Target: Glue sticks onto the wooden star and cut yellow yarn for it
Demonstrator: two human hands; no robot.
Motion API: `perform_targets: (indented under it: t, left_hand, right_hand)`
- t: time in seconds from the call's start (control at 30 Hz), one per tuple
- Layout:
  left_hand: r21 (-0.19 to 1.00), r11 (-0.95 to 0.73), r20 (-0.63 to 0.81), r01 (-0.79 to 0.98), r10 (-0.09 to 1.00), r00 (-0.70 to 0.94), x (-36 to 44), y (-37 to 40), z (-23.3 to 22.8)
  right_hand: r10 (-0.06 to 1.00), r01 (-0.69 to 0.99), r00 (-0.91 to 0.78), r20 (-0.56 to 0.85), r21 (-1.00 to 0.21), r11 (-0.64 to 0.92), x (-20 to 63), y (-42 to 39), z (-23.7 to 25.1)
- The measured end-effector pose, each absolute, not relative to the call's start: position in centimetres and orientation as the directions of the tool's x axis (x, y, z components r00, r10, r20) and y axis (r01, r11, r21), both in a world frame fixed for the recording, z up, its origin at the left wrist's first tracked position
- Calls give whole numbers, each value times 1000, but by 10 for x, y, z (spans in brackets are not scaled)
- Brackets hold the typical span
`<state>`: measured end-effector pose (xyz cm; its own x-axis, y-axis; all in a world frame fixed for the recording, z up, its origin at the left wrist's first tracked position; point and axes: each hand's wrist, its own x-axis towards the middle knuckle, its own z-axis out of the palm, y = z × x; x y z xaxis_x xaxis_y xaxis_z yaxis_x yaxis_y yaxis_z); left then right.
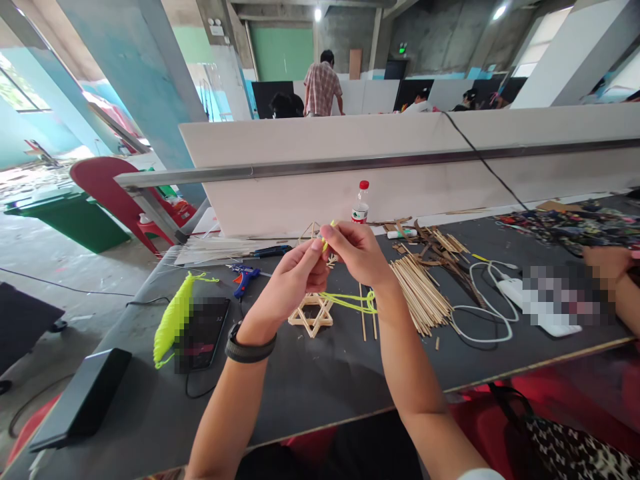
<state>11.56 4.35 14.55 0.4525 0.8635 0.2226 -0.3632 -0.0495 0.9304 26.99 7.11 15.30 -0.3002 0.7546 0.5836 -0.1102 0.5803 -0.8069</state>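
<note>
My left hand and my right hand meet above the dark table, both pinching a neon yellow string whose loops trail down toward the tabletop. Behind the fingers a small stick piece is partly hidden. Below the hands lies a star frame of wooden sticks. A black band sits on my left wrist.
A bundle of thin wooden sticks lies right of the star, with a white cable beyond. A yellow string spool, a phone, a blue glue gun and a water bottle stand around. Another person's hand rests at right.
</note>
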Motion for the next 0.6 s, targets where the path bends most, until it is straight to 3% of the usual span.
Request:
perform_targets:
  t: [0.17, 0.37, 0.6]
  left_hand:
    - [904, -234, 339, -357, 902, 268, 119, 47, 143]
    - [859, -438, 461, -266, 887, 28, 123, 50, 140]
    - [834, -551, 551, -3, 834, -22, 122, 48, 134]
  right_hand:
    - [801, -206, -314, 510, -860, 467, 273, 74, 151]
    - [833, -123, -227, 504, -864, 488, 269, 76, 148]
    - [810, -118, -121, 573, -819, 562, 258, 75, 148]
